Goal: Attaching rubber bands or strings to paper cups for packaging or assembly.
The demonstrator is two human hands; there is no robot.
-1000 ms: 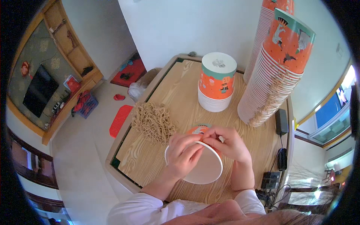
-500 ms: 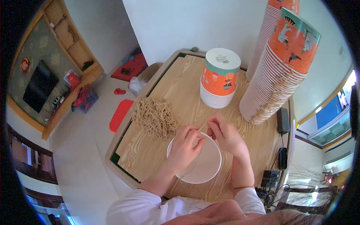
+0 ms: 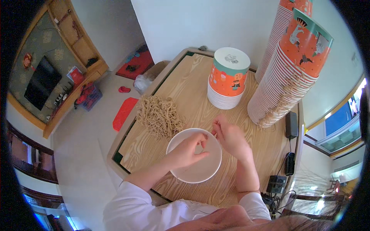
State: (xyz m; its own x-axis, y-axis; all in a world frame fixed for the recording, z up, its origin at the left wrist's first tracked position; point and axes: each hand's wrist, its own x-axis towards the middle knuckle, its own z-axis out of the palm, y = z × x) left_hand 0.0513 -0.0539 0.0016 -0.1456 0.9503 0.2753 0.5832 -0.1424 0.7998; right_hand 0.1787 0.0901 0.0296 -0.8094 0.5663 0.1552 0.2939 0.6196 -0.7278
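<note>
A white paper bucket point(image 3: 200, 171) stands on the table before me, its round mouth facing up. Over its mouth is my left hand point(image 3: 189, 149), fingers curled and thumb held apart, with nothing visible between them. My right hand point(image 3: 230, 139) is closed in a pinch by the bucket's far right rim. Whatever lies between those fingertips is too small to make out. Beyond the bucket to the left lies a loose, tangled heap of tan cord point(image 3: 160, 115). Neither hand touches the heap.
A short stack of upside-down orange-and-white buckets point(image 3: 227, 86) stands behind. Tall leaning bucket stacks point(image 3: 287, 82) rise at the right, tan cords point(image 3: 283, 98) hanging on one. A black power adapter point(image 3: 291, 125) and cables lie along the wooden table's point(image 3: 192, 82) right edge.
My left hand has drawn slightly away from the right one, and its thumb and fingers are wider apart. The right hand stays pinched near the rim. The whole view has shifted a little.
</note>
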